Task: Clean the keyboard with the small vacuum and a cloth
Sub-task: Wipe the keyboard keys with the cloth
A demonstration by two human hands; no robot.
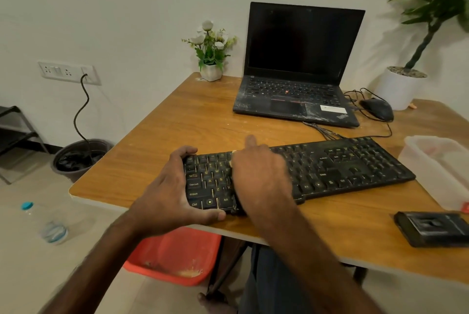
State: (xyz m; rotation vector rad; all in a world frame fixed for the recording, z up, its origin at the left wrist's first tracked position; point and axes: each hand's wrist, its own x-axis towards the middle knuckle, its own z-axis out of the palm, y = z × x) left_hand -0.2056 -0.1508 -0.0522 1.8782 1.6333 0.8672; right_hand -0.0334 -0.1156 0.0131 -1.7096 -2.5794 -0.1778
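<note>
Clasping keyboard (342, 164), left fingers (184, 152) curled

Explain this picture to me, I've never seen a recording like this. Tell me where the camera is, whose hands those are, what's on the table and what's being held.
There is no machine here: a person wears one wide-angle camera on the head, looking down at their own two bare hands. The left hand grips the left end of a black keyboard on the wooden table. The right hand lies over the keys; whether it holds anything is hidden beneath it. Further back stand an open laptop, a mouse and a small pot of flowers. A clear plastic tub and a flat black device sit at the right.
</note>
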